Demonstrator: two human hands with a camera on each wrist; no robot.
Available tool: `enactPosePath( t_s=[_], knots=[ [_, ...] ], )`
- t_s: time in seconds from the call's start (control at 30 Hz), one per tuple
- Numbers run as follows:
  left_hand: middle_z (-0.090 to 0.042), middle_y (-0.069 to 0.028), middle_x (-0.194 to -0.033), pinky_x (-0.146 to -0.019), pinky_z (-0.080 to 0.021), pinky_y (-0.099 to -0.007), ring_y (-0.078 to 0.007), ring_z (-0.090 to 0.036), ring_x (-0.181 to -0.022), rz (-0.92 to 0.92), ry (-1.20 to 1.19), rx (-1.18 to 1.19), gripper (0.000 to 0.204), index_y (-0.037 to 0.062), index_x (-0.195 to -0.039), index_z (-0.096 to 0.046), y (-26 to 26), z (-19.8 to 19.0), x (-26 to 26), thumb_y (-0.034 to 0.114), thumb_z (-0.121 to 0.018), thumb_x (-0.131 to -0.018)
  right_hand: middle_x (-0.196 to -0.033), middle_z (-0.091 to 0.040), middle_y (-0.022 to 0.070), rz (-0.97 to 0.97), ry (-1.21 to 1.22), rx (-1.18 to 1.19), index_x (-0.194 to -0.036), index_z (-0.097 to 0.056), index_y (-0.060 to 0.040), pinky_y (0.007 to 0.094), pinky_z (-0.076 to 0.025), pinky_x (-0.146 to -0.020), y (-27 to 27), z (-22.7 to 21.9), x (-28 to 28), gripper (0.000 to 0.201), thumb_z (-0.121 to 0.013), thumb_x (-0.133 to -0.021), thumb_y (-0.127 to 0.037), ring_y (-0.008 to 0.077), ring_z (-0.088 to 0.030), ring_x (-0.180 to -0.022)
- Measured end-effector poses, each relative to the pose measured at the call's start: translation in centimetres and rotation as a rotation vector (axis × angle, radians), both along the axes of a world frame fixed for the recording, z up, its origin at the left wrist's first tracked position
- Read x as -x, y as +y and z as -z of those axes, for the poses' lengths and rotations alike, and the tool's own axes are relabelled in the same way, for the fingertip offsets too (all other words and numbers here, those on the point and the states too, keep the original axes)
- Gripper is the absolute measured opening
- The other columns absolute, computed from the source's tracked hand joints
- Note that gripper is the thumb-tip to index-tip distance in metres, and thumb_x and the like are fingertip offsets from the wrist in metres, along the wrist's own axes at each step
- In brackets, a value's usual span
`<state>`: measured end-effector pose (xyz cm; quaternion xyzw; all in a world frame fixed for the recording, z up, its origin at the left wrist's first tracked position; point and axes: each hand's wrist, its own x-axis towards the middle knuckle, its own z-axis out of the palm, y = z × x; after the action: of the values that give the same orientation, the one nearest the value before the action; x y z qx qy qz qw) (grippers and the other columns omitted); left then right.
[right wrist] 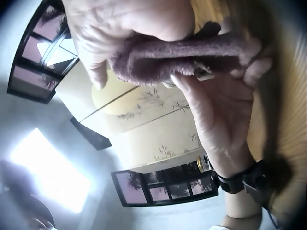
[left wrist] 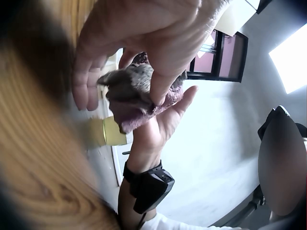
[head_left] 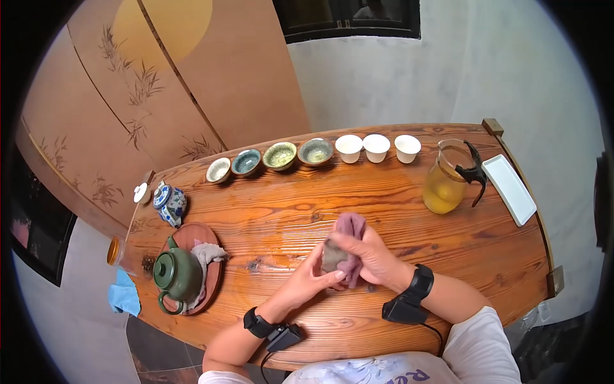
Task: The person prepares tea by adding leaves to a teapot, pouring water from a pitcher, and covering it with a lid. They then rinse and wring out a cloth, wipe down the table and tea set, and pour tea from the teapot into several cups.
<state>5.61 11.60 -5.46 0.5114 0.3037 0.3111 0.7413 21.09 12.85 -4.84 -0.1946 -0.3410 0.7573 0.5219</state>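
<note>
Near the front middle of the table, both hands are close together around a small greyish cup (head_left: pixel 332 256) and a purple cloth (head_left: pixel 351 225). My left hand (head_left: pixel 314 269) grips the cup from the left, its thumb lying along the near side. From the right, my right hand (head_left: pixel 378 261) holds the cloth against the cup, thumb across the top. The left wrist view shows a speckled grey surface (left wrist: pixel 140 76) of the cup above the cloth (left wrist: pixel 136 115). Folds of cloth (right wrist: pixel 168 55) hide most of the cup in the right wrist view.
Several glazed bowls (head_left: pixel 279 155) and three white cups (head_left: pixel 376 148) line the far edge. A glass pitcher (head_left: pixel 443 185) of yellow liquid and a white tray (head_left: pixel 509 189) stand right. At left are a green teapot (head_left: pixel 182 275) on a reddish tray (head_left: pixel 192 235) and a blue-white teapot (head_left: pixel 170 203).
</note>
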Motion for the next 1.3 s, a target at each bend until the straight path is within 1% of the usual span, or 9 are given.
enactPosePath(
  t_s=[0.07,0.1,0.13,0.17,0.27,0.43,0.57,0.87,1.3],
  knots=[
    [-0.051,-0.0069,-0.105,-0.072,-0.048,-0.0266,-0.0135,-0.054,-0.090,0.024,0.005,0.010,0.054,0.0051,-0.126,-0.032,-0.3,1.0,0.2,0.011,-0.061,-0.081,-0.065,-0.047,-0.0011,0.052,-0.194,0.007,-0.083,-0.047,-0.0083,0.0214,-0.041,-0.044,-0.4,-0.5,0.4,0.020,-0.057,-0.084,-0.026,0.0069,-0.046,-0.053],
    [-0.052,-0.0058,-0.104,-0.075,-0.048,-0.0275,-0.0141,-0.053,-0.095,0.047,0.004,0.019,0.049,0.0030,-0.123,-0.036,-0.5,1.3,0.2,0.009,-0.060,-0.081,-0.065,-0.047,-0.0011,0.048,-0.191,0.016,-0.083,-0.047,-0.0083,0.0214,-0.041,-0.044,-0.6,-1.1,0.5,0.020,-0.057,-0.084,-0.026,0.0069,-0.046,-0.053],
    [-0.054,-0.0038,-0.091,-0.059,-0.045,-0.0221,-0.0093,-0.053,-0.073,0.010,-0.039,0.023,0.023,0.0052,-0.106,-0.046,-1.1,0.4,-0.5,0.007,-0.055,-0.085,-0.063,-0.046,-0.0017,0.133,-0.097,0.136,-0.082,-0.047,-0.0085,0.0212,-0.039,-0.042,-0.6,-1.8,0.7,0.020,-0.057,-0.085,-0.025,0.0063,-0.045,-0.051],
    [-0.054,-0.0038,-0.091,-0.059,-0.045,-0.0221,-0.0093,-0.053,-0.073,0.006,-0.040,0.034,0.023,0.0052,-0.106,-0.046,-1.0,0.7,-0.4,0.007,-0.055,-0.085,-0.061,-0.046,-0.0023,0.218,-0.007,0.258,-0.081,-0.047,-0.0087,0.0210,-0.038,-0.040,-0.8,-2.0,0.9,0.019,-0.057,-0.085,-0.025,0.0056,-0.044,-0.048],
    [-0.054,-0.0033,-0.079,-0.056,-0.042,-0.0195,-0.0080,-0.051,-0.062,0.057,-0.067,0.055,0.013,0.0057,-0.095,-0.046,-0.9,0.9,-0.3,0.010,-0.054,-0.086,-0.062,-0.046,-0.0021,0.160,-0.074,0.095,-0.083,-0.047,-0.0086,0.0206,-0.038,-0.039,-0.7,-0.5,0.2,0.018,-0.055,-0.086,-0.025,0.0056,-0.043,-0.047],
    [-0.055,-0.0032,-0.078,-0.057,-0.043,-0.0201,-0.0085,-0.052,-0.062,0.014,-0.048,0.062,0.015,0.0044,-0.097,-0.046,-1.3,0.4,-0.5,0.011,-0.054,-0.086,-0.069,-0.049,-0.0006,0.190,-0.138,0.043,-0.086,-0.050,-0.0068,0.0219,-0.042,-0.048,-0.7,-0.3,0.3,0.018,-0.052,-0.088,-0.024,0.0073,-0.048,-0.058],
    [-0.055,-0.0035,-0.080,-0.059,-0.044,-0.0202,-0.0083,-0.052,-0.063,-0.003,-0.037,0.068,0.020,0.0027,-0.102,-0.046,-1.5,0.6,-0.5,0.011,-0.054,-0.086,-0.085,-0.053,0.0026,0.113,-0.066,-0.022,-0.101,-0.050,-0.0037,0.0258,-0.043,-0.072,0.3,0.3,-0.4,0.020,-0.048,-0.089,-0.020,0.0098,-0.049,-0.082],
    [-0.055,-0.0038,-0.080,-0.061,-0.044,-0.0204,-0.0084,-0.053,-0.065,0.088,-0.050,0.097,0.019,0.0028,-0.103,-0.046,-1.4,1.5,-0.4,0.013,-0.052,-0.087,-0.053,-0.033,-0.0011,-0.022,0.167,0.126,-0.078,-0.045,-0.0065,0.0221,-0.035,-0.039,0.1,-0.3,-1.2,0.032,-0.039,-0.092,-0.034,0.0083,-0.036,-0.040],
    [-0.055,-0.0029,-0.075,-0.062,-0.043,-0.0204,-0.0087,-0.053,-0.065,0.101,-0.027,0.108,0.018,0.0021,-0.102,-0.046,-1.5,1.8,-0.4,0.012,-0.051,-0.088,-0.047,-0.024,-0.0013,0.011,-0.034,0.116,-0.056,-0.031,-0.0115,0.0213,-0.026,-0.028,0.0,-0.8,-1.0,0.049,-0.032,-0.091,-0.045,0.0084,-0.024,-0.033]
  ],
)
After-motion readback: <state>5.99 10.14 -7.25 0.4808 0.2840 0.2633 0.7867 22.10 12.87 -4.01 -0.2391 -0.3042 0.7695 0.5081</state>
